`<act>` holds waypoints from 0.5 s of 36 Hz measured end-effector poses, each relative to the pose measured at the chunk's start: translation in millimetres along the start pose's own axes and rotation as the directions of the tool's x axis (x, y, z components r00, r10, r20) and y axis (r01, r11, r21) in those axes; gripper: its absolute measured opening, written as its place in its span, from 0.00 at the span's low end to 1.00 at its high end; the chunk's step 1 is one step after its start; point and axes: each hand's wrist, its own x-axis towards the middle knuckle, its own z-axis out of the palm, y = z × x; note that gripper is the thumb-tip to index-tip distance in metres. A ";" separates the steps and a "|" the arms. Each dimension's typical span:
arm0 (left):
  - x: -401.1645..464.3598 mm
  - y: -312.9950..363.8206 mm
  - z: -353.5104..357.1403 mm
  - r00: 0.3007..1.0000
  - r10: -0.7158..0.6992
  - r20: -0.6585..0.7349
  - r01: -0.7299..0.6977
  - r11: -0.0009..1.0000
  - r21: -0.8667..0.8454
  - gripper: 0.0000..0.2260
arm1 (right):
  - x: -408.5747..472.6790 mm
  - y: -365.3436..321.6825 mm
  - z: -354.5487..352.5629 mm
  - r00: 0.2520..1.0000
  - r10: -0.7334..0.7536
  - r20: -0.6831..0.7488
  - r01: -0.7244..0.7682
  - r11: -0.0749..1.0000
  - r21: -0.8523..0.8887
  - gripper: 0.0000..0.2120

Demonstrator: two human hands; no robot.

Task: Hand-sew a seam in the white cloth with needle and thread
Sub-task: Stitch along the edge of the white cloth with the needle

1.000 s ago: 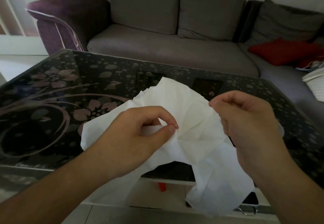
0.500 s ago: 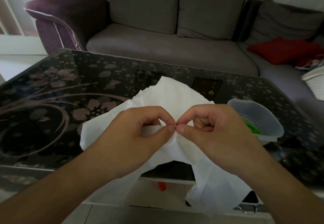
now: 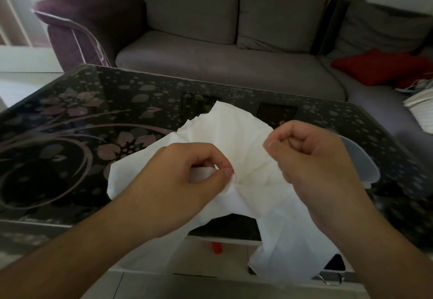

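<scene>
White cloth (image 3: 236, 139) lies crumpled on table (image 3: 93, 116), front part hanging over near edge. Left hand (image 3: 185, 181) pinches cloth fold between thumb and forefinger. Right hand (image 3: 311, 160) raised just beside, fingers (image 3: 281, 138) curled, thumb against forefinger; needle, thread too small to tell.

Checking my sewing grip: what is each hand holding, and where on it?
The left hand pinches a bunched fold near the middle of the white cloth. The right hand has its fingers pinched together, raised; needle or thread there is too small to tell.
</scene>
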 end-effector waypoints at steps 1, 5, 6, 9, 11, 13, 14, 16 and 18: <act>0.3 -0.2 0.2 1.000 -0.003 -0.001 0.003 1.000 0.000 0.05 | 0.6 1.0 -0.1 0.999 0.017 -0.051 -0.018 1.000 -0.006 0.07; -0.1 -2.0 0.1 1.000 0.007 -0.017 -0.007 1.000 -0.006 0.05 | 2.7 3.0 0.9 0.990 0.037 -0.136 -0.041 0.999 -0.025 0.05; -0.5 -2.4 -0.1 1.000 0.012 -0.021 -0.012 1.000 -0.005 0.05 | 2.4 2.2 0.6 0.994 0.034 -0.106 -0.036 0.999 -0.017 0.05; -1.3 -3.0 -0.4 1.000 0.009 -0.023 -0.009 1.000 -0.005 0.05 | -1.6 -3.7 0.0 0.994 -0.001 0.112 -0.001 1.000 0.015 0.10; -1.1 -2.9 -0.2 1.000 0.010 -0.024 -0.010 1.000 -0.009 0.05 | -3.9 -6.2 2.0 0.963 -0.076 0.260 0.080 0.997 -0.004 0.08; -0.7 -2.4 -0.2 0.999 0.022 -0.029 -0.022 1.000 -0.007 0.05 | -4.8 -5.3 5.4 0.934 -0.132 0.331 0.158 0.986 -0.053 0.05; -0.7 -2.1 -0.2 0.999 0.026 -0.030 -0.026 1.000 -0.007 0.05 | -4.8 -4.0 7.3 0.928 -0.145 0.343 0.180 0.981 -0.072 0.04; -0.8 -1.1 -0.1 0.999 0.024 -0.026 -0.024 1.000 -0.016 0.05 | -4.4 -1.8 9.4 0.930 -0.146 0.338 0.194 0.974 -0.113 0.04; -0.7 0.0 0.3 1.000 0.021 -0.021 -0.021 1.000 -0.015 0.05 | -3.4 -0.2 9.3 0.941 -0.136 0.310 0.191 0.969 -0.155 0.06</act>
